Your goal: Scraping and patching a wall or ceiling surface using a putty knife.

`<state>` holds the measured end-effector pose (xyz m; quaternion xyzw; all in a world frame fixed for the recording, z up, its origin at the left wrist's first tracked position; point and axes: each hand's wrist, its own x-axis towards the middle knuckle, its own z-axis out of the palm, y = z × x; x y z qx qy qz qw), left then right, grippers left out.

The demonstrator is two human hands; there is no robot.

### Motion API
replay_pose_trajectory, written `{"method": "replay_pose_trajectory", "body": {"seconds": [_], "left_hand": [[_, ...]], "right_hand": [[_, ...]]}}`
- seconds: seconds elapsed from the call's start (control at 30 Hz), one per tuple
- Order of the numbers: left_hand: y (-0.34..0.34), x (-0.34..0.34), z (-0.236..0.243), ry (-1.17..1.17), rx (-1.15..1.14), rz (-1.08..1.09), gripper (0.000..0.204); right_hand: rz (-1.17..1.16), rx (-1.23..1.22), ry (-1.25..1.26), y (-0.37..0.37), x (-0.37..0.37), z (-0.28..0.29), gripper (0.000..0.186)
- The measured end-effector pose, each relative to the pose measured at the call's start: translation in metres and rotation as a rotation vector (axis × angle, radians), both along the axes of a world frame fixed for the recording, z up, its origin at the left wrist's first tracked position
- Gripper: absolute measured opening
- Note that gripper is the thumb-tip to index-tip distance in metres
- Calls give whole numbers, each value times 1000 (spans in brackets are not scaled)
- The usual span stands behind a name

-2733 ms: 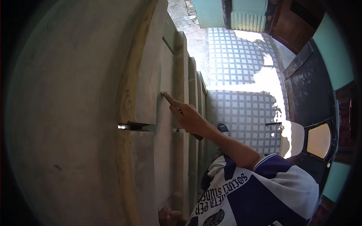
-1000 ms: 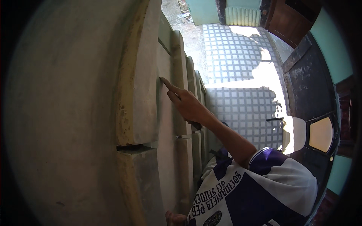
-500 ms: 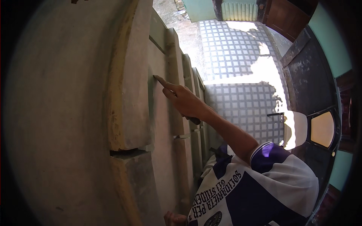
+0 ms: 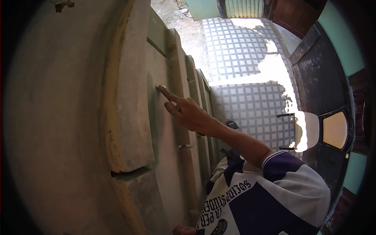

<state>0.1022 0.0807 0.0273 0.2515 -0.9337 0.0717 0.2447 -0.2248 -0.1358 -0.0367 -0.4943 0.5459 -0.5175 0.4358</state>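
My right hand (image 4: 192,113) reaches across a pale panel (image 4: 162,70) framed by stepped mouldings. Its index finger stretches along a slim blade-like tool (image 4: 158,86). The pale tip lies against the panel, beside a grey-green strip (image 4: 152,105). Most of the tool is hidden under the fingers, and its dark end shows below the palm. At the bottom edge, my left hand (image 4: 184,230) is only partly in view, low before my patterned shirt (image 4: 258,196). Its fingers look curled, and whatever they may hold is hidden.
A thick beige ledge (image 4: 111,129) with a dark gap (image 4: 131,174) runs along the left. A small metal piece (image 4: 187,147) sits at a break in the moulding. To the right are a tiled floor (image 4: 250,102), a chair (image 4: 309,131) and a dark door (image 4: 321,78).
The tool tip has shifted slightly down and left in the picture, and the right hand has turned a little. The whole view has tilted slightly; more of a shoe shows.
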Motion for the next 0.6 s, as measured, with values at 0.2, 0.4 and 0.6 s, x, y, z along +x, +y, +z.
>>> {"method": "replay_pose_trajectory", "body": {"seconds": [0.2,0.4,0.6], "left_hand": [[-10,8,-13,57,-90,-3,24],[-10,10,-26,114,-162,12,23],[-20,31,-27,141,-234,3,23]], "right_hand": [[39,-15,35,-10,-6,2,57],[-23,-146,32,-15,-1,-4,59],[-83,-85,38,-32,6,12,57]]}}
